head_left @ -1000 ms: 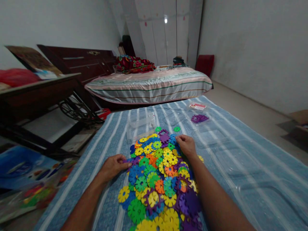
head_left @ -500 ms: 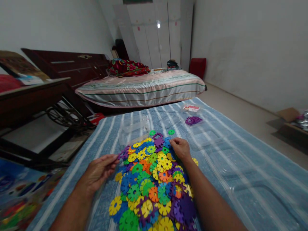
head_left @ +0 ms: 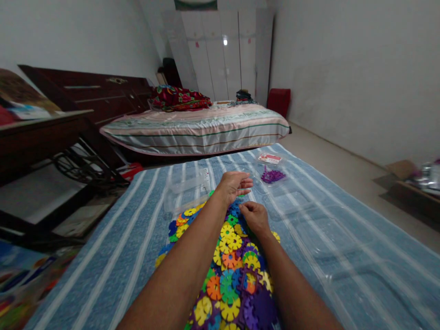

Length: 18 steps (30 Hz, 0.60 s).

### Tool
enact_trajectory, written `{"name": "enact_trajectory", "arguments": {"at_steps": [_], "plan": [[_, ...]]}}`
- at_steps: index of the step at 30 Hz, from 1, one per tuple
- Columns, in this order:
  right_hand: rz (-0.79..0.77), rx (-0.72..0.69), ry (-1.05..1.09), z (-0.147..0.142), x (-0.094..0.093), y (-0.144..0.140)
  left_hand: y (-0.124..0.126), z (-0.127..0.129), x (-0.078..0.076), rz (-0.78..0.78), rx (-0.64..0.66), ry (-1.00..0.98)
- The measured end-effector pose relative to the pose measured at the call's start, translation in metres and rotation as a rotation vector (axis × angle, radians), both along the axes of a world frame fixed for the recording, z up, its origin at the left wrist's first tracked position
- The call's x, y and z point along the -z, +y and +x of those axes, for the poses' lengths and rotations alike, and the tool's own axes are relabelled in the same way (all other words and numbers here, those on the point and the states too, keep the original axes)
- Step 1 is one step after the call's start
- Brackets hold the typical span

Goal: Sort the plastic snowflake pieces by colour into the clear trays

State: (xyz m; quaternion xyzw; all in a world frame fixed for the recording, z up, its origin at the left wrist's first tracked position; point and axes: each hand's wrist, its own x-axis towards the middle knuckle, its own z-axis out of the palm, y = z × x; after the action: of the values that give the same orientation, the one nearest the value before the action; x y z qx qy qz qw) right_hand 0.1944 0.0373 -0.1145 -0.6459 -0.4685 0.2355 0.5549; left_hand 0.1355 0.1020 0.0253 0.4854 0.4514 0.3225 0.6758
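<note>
While the right hand [head_left: 255, 218] stays curled on the pile of colourful interlocking discs [head_left: 228, 266] on the blue striped mattress [head_left: 137, 238], the left hand [head_left: 233, 185] has crossed from the pile's left edge to its far end, fingers loosely open, nothing visibly held.

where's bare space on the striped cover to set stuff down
Free: the striped cover left of the disc pile, and the clear-plastic stretch right of it. Crowded: the pile itself, where the left hand and right hand work, and the bag of purple pieces beyond.
</note>
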Motion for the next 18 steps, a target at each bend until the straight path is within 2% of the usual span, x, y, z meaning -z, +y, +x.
{"name": "enact_trajectory", "arguments": {"at_steps": [3, 7, 12, 18], "plan": [[-0.006, 0.004, -0.017, 0.0, -0.001, 0.0, -0.005, -0.018, 0.019, 0.055, -0.033, 0.105], [-0.017, 0.02, -0.027, -0.001, -0.004, -0.001, -0.02, -0.066, 0.037, 0.151, -0.095, 0.252], [-0.028, 0.015, -0.024, -0.001, -0.004, -0.003, -0.038, -0.126, 0.038, 0.278, -0.174, 0.412], [-0.027, 0.009, -0.033, 0.001, -0.002, -0.008, -0.052, -0.188, 0.039, 0.343, -0.38, 0.573]]}}
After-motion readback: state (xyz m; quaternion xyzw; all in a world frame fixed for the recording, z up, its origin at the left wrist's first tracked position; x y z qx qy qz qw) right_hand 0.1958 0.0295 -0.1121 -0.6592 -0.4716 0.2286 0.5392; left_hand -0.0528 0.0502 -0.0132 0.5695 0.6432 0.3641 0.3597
